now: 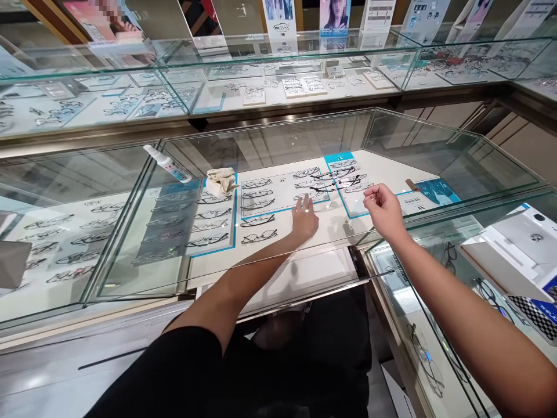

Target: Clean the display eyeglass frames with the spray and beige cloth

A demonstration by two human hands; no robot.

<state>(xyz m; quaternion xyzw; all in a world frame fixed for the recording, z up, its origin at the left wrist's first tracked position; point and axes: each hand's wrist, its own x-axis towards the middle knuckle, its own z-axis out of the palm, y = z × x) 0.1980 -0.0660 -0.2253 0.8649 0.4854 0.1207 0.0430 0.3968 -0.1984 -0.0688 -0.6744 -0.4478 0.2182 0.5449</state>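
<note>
My left hand (305,219) reaches into the glass display case, its fingers stretched out toward a pair of eyeglasses (306,196) on the white board; I cannot tell whether they touch. My right hand (383,210) is at the right of the eyeglass rows, fingers curled in toward the thumb. Whether anything small is between those fingertips is hidden. Between the hands and a little farther back, dark-framed eyeglasses (334,184) have their temples spread. To the left, more eyeglasses (259,235) lie in columns on blue-edged boards.
A white spray bottle (167,164) and a crumpled beige cloth (221,182) are at the left on the case. An open white box (517,244) stands at the right. Behind runs another glass counter (287,107) with frames and upright advertising cards. An open drawer (304,276) is below my left arm.
</note>
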